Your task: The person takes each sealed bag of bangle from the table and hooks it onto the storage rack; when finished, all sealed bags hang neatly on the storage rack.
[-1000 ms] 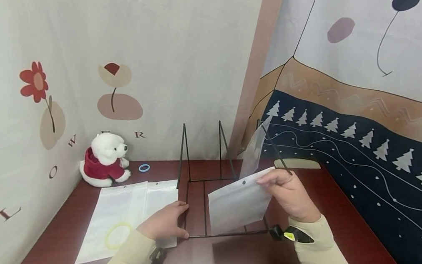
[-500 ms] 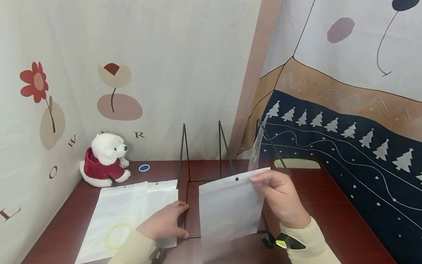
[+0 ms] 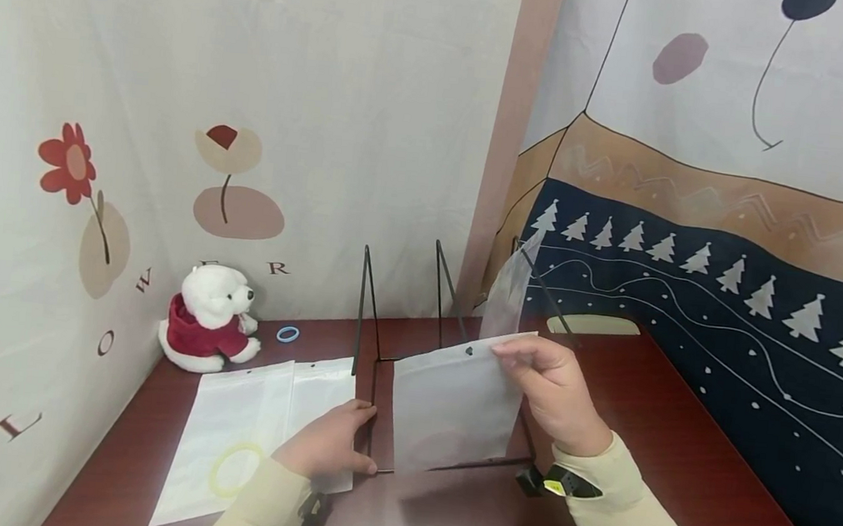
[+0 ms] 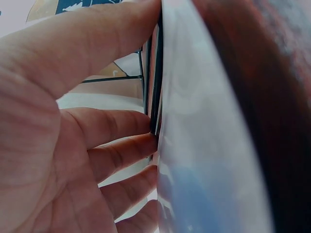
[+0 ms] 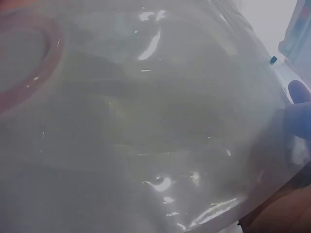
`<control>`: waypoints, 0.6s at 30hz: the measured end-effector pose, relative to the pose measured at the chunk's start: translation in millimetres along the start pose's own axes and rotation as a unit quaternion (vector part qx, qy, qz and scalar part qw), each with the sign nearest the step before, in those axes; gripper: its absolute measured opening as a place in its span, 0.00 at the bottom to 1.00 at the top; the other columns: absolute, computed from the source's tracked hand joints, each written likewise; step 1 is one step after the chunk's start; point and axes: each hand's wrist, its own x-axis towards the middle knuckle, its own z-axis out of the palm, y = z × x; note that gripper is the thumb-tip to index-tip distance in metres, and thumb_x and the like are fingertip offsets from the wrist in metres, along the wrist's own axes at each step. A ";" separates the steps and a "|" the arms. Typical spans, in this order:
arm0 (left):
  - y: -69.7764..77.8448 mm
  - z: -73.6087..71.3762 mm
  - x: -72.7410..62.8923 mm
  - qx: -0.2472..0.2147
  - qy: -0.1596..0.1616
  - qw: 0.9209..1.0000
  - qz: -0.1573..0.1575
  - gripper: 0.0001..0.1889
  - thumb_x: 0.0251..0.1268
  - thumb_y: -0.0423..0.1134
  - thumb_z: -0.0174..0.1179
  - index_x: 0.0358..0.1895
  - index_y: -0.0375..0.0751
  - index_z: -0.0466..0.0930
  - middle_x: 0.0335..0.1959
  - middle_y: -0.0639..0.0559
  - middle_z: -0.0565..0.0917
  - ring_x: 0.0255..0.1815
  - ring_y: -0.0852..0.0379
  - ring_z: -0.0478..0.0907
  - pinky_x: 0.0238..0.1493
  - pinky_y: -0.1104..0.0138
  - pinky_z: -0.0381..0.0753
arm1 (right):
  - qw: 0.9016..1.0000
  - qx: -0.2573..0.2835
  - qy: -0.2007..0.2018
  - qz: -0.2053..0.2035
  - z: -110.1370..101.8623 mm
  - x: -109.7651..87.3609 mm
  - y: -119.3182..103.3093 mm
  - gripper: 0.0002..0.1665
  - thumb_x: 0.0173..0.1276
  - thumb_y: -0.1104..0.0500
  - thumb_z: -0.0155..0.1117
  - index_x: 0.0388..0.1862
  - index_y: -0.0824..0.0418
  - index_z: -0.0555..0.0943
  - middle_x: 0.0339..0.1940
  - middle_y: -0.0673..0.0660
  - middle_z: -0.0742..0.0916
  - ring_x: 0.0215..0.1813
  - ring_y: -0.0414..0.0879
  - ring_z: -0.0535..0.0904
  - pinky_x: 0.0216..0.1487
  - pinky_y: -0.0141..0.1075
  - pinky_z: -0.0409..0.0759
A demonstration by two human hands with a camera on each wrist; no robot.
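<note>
My right hand [image 3: 553,396] pinches the upper right corner of a white plastic bag [image 3: 450,407] with a small punched hole in its top edge. The bag hangs in front of and partly over a black wire rack [image 3: 360,312]. Through the bag's clear side, a pink ring [image 5: 54,53] shows in the right wrist view. My left hand [image 3: 331,440] rests at the rack's front left corner, thumb apart from the fingers. In the left wrist view its fingertips [image 4: 148,121] touch the rack's wire beside a bag's edge. A translucent bag [image 3: 513,292] hangs from the rack's right arm.
Two overlapping white bags, a left bag [image 3: 229,397] with a yellow ring [image 3: 215,472] and a right bag [image 3: 324,384], lie left of the rack on the dark red table [image 3: 676,452]. Behind them are a plush bear [image 3: 210,311] and a blue ring [image 3: 287,341].
My right hand has drawn the bag left and slightly toward me, turning its face more toward the head camera. The hanging bag has swung. My left hand stays in place.
</note>
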 end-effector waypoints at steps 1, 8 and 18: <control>0.0 0.0 0.0 0.000 0.000 1.000 -0.001 0.48 0.47 0.47 0.82 0.72 0.27 0.73 0.74 0.33 0.74 0.75 0.35 0.72 0.75 0.44 0.73 | 1.000 -0.001 0.001 0.000 0.4 -0.1 -0.1 0.22 0.76 0.74 0.57 0.54 0.54 0.90 0.54 0.44 0.91 0.53 0.42 0.86 0.48 0.33 0.85; -1.3 1.2 0.7 0.003 0.002 1.000 0.001 0.48 0.47 0.47 0.82 0.72 0.27 0.73 0.73 0.34 0.74 0.75 0.36 0.72 0.74 0.44 0.73 | 1.000 -0.006 0.004 0.005 2.2 -0.2 -0.8 0.22 0.77 0.74 0.57 0.54 0.53 0.90 0.53 0.45 0.91 0.55 0.42 0.84 0.50 0.32 0.84; -2.7 1.7 1.6 0.007 0.001 1.000 0.002 0.49 0.47 0.48 0.82 0.72 0.27 0.73 0.73 0.34 0.74 0.75 0.36 0.72 0.75 0.44 0.73 | 1.000 -0.015 0.006 0.008 1.0 -1.1 -3.0 0.20 0.76 0.73 0.59 0.54 0.55 0.90 0.53 0.46 0.91 0.55 0.43 0.85 0.51 0.33 0.85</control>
